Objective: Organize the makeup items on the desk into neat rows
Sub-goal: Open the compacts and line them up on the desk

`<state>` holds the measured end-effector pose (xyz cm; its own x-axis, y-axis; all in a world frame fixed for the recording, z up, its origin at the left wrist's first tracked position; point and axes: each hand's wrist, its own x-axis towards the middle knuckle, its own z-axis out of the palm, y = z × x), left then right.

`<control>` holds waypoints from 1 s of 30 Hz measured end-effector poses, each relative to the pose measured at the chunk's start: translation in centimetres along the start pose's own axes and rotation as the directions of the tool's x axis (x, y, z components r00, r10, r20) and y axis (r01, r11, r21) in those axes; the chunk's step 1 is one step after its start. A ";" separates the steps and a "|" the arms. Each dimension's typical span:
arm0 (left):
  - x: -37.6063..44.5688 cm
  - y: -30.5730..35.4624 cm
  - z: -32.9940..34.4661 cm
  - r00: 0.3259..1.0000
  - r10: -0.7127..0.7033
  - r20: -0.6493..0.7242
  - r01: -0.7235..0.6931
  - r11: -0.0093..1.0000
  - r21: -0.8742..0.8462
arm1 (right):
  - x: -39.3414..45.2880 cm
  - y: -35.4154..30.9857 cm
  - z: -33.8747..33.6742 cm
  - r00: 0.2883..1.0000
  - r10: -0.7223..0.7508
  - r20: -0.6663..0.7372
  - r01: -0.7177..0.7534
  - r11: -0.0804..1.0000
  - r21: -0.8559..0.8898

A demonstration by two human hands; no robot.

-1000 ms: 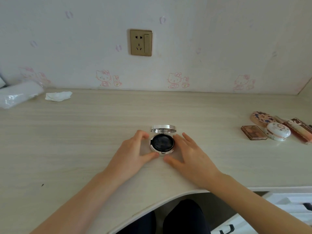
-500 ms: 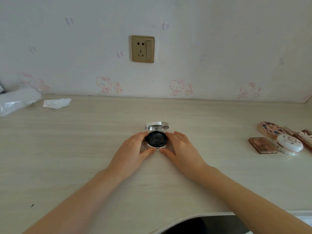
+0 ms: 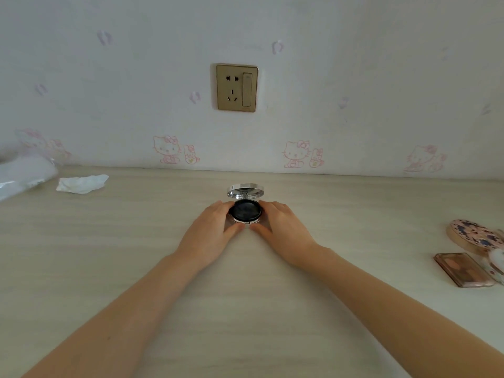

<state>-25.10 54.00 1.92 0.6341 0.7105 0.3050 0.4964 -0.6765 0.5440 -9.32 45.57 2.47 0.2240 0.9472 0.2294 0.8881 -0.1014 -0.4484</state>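
An open round compact (image 3: 245, 210) with a black inside and a silver mirrored lid standing up sits on the pale wooden desk (image 3: 136, 255), near the back wall. My left hand (image 3: 211, 231) cups its left side and my right hand (image 3: 282, 230) cups its right side, thumbs meeting at its front clasp. At the right edge lie a floral round compact (image 3: 474, 237), a brown rectangular palette (image 3: 462, 272) and part of a white round case (image 3: 497, 261).
A crumpled white tissue (image 3: 81, 183) and a clear plastic package (image 3: 23, 175) lie at the back left. A gold wall socket (image 3: 236, 87) is on the wall above the compact.
Both hands have slid the open compact away from me toward the back wall. The view has shifted, so the items on the right now sit at the frame edge.
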 end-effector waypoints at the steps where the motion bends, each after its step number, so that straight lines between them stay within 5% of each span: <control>1: 0.4 -0.2 0.0 1.000 0.000 -0.001 0.000 1.000 0.010 | 0.4 0.0 0.1 1.000 0.002 0.002 -0.002 1.000 -0.003; 20: 1.5 -0.6 -0.4 0.999 -0.029 -0.031 0.030 0.999 0.029 | 1.6 -0.2 -0.4 0.998 0.047 0.028 -0.047 0.999 0.017; 30: -3.3 3.0 -1.3 0.978 -0.162 -0.131 0.195 0.933 0.303 | -4.2 0.5 -4.2 0.996 0.072 0.059 -0.062 0.986 -0.155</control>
<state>-26.46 49.90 3.54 0.4622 0.8301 0.3121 0.7665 -0.5509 0.3301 -8.14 40.23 4.87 0.2631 0.9537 0.1456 0.9240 -0.2056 -0.3225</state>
